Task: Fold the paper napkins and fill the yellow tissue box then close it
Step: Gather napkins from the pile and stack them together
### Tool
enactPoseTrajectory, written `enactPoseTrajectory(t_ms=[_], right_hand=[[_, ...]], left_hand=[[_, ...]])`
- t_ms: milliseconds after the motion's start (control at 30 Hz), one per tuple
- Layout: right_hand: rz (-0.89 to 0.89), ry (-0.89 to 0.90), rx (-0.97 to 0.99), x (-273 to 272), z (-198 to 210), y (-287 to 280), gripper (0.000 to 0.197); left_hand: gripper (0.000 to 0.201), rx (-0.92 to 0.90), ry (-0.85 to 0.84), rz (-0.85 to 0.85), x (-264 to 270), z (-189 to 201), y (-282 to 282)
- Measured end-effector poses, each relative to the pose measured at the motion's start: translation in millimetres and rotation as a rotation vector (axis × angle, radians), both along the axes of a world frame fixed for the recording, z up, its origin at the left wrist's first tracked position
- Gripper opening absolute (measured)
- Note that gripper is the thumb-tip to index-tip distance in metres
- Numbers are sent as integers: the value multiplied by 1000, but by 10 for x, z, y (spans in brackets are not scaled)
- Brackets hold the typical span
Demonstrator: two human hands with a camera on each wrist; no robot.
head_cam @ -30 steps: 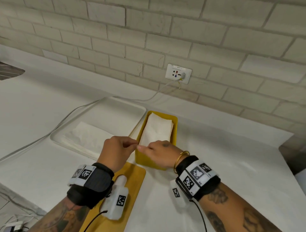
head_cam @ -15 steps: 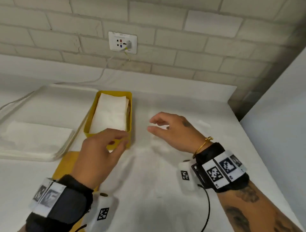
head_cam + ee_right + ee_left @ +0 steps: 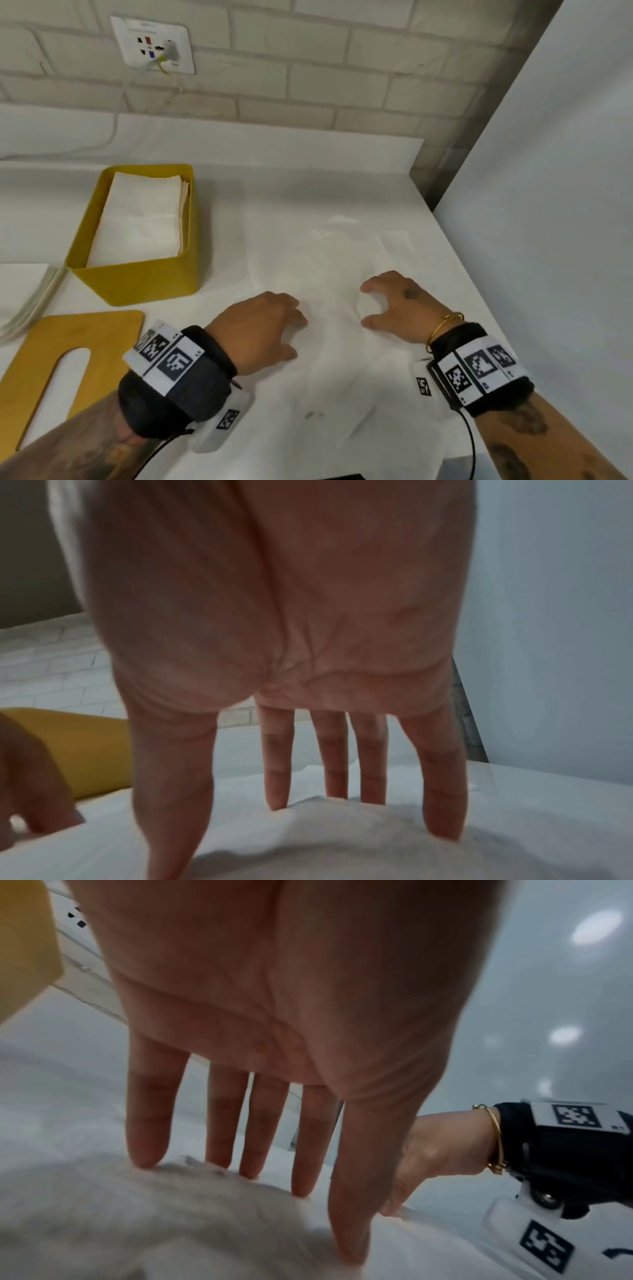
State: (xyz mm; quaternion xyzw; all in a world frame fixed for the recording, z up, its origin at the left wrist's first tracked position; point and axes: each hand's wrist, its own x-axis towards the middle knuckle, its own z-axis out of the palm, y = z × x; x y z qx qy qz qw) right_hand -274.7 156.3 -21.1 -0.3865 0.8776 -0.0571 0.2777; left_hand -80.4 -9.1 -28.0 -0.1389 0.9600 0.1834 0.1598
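The yellow tissue box (image 3: 137, 284) stands open at the left, with folded white napkins (image 3: 144, 219) stacked inside. Its yellow slotted lid (image 3: 102, 329) lies flat in front of it. A single unfolded napkin (image 3: 329, 246) is spread on the white table to the right of the box. My left hand (image 3: 298, 332) and right hand (image 3: 364, 306) rest on its near part, a small gap between them. In the wrist views the left fingers (image 3: 147, 1123) and right fingers (image 3: 277, 764) are straight, tips pressing the paper; neither hand holds anything.
A pile of unfolded napkins (image 3: 20, 291) lies at the far left edge of the head view. A white panel (image 3: 548, 205) rises along the table's right edge, close to my right hand. A wall socket (image 3: 154, 44) with a plugged cable sits on the brick wall behind.
Both hands left the near end of the box, swung right and came down on the spread napkin. The view turned right, so the box now sits at the left.
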Motion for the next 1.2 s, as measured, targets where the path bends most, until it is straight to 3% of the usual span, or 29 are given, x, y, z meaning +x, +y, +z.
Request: enactPoseTrajectory(t_ms=[300,400,533,633,767,933,1067,1200], right_hand=[[23,117,138,-146,45,-491,69],[-15,134,156,-206,72,-622,73],[-75,102,122,-293,75,-659,73],[-174,21,-20,-390,17,-561,70],[-484,-244,-347,-504,-82,-433,56],[-687,-415,-589,-564,-133,-411,57],[-712,-459,-778,-527,-88,-474,50],[-672,-483,-749,-474,-84,-560,50]], left_hand=[[54,-74,-60,151,-392,84,-564],[48,-137,-24,206,-503,103,-640],[41,-130,92,145,-475,64,-485],[48,-46,97,88,-347,0,-315],[58,0,60,113,-283,-47,-299],[56,-15,54,115,-296,-41,-299],[55,-18,53,108,-293,-38,-293],[56,-11,53,109,-291,-36,-299]])
